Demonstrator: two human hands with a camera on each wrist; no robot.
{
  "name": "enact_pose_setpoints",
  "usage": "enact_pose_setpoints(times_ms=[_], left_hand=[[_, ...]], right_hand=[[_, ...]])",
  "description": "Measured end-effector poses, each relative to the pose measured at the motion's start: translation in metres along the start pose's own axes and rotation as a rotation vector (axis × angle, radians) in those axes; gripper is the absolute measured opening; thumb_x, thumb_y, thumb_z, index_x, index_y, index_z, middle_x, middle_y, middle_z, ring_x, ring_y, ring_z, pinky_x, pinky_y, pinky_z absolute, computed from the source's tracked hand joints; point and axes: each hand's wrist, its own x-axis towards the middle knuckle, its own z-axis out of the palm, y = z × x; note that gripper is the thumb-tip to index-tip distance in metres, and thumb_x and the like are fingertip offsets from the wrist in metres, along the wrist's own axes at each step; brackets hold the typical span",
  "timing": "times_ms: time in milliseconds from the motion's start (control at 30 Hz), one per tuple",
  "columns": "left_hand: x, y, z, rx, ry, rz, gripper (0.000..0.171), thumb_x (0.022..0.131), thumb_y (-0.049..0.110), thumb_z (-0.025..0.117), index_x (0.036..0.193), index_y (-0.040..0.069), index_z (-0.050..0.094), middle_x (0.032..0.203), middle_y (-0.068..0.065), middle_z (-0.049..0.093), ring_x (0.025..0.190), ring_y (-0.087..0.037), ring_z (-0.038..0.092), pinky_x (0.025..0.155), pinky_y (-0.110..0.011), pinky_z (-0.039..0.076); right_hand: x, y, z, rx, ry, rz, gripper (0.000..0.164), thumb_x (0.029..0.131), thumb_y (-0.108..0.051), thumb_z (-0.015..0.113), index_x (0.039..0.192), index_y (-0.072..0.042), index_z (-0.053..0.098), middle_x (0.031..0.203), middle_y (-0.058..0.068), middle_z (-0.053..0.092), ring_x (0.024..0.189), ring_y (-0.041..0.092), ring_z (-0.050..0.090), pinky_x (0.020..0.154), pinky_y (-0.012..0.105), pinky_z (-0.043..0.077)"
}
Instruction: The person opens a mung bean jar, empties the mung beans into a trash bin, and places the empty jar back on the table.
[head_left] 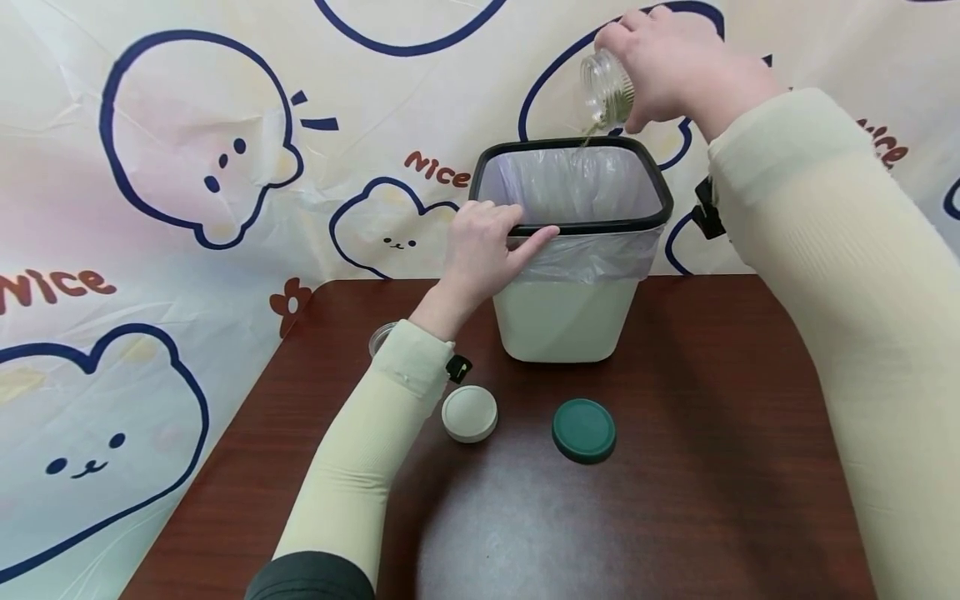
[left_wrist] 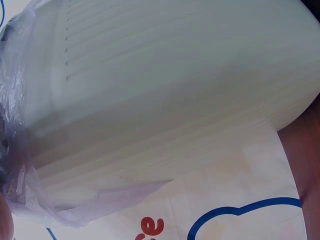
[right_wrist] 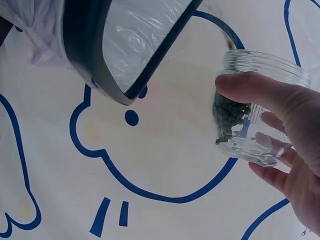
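My right hand (head_left: 675,67) grips a clear glass jar (head_left: 602,79), tipped above the back of a pale trash can (head_left: 566,321). Small green beans (right_wrist: 230,117) lie along the jar's lower side, and a thin stream of them falls from its mouth into the can. A translucent plastic bag (head_left: 600,260) lines the can and folds out under its black rim (head_left: 600,227). My left hand (head_left: 483,250) holds the rim at the front left corner, thumb stretched along the front edge. In the left wrist view the can's side (left_wrist: 150,100) fills most of the picture.
A white round lid (head_left: 469,414) and a green round lid (head_left: 583,430) lie on the brown table (head_left: 675,517) in front of the can. Partly behind my left sleeve is a clear round item (head_left: 379,336). A cartoon-printed sheet (head_left: 225,275) hangs behind the table.
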Motion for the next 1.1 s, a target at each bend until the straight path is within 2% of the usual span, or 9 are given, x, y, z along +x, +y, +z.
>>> enact_pose_setpoints(times_ms=[133,367,500,667,833,1100], left_hand=[[0.001,-0.001,0.0,0.002,-0.003,-0.001,0.051,0.088,0.043,0.069,0.06,0.009,0.045,0.052,-0.001,0.04,0.052,-0.021,0.04,0.057,-0.036,0.036],[0.0,-0.001,-0.001,0.001,0.001,0.003,0.051,0.088,0.043,0.069,0.059,0.009,0.044,0.051,0.0,0.039,0.051,-0.02,0.039,0.057,-0.036,0.035],[0.0,0.0,-0.001,-0.002,0.011,0.01,0.052,0.088,0.043,0.07,0.059,0.01,0.043,0.051,0.0,0.038,0.05,-0.02,0.039,0.057,-0.036,0.036],[-0.001,0.001,0.001,0.001,0.003,0.007,0.052,0.088,0.045,0.069,0.059,0.01,0.043,0.051,-0.001,0.039,0.05,-0.02,0.039,0.057,-0.036,0.036],[0.0,0.001,0.001,-0.015,0.025,0.021,0.052,0.087,0.042,0.07,0.059,0.01,0.042,0.051,-0.001,0.038,0.05,-0.02,0.039,0.057,-0.036,0.036],[0.0,-0.001,-0.001,-0.016,0.023,0.017,0.052,0.087,0.043,0.07,0.059,0.01,0.042,0.051,0.0,0.037,0.05,-0.02,0.039,0.057,-0.037,0.036]], right_hand=[[0.0,0.001,-0.003,0.013,0.034,0.005,0.092,0.074,-0.005,0.079,0.148,0.001,0.025,0.145,0.031,0.029,0.129,0.05,0.028,0.102,0.064,0.029],[0.0,-0.001,0.002,-0.005,-0.038,-0.017,0.093,0.073,-0.006,0.08,0.147,0.003,0.026,0.142,0.034,0.031,0.129,0.052,0.027,0.104,0.065,0.025],[-0.001,0.001,0.005,-0.002,-0.039,-0.017,0.092,0.072,-0.006,0.08,0.146,0.004,0.027,0.143,0.034,0.03,0.132,0.052,0.025,0.106,0.065,0.021],[-0.003,0.003,0.004,0.016,-0.011,-0.005,0.092,0.072,-0.004,0.08,0.147,0.002,0.027,0.144,0.033,0.029,0.131,0.051,0.025,0.103,0.066,0.024],[-0.003,0.003,-0.004,0.009,0.031,0.001,0.093,0.072,-0.004,0.081,0.147,0.002,0.027,0.143,0.032,0.031,0.126,0.051,0.03,0.101,0.064,0.029],[-0.002,0.001,-0.001,-0.028,-0.028,-0.002,0.093,0.072,-0.004,0.081,0.147,0.001,0.026,0.144,0.033,0.029,0.127,0.051,0.027,0.104,0.063,0.026]])
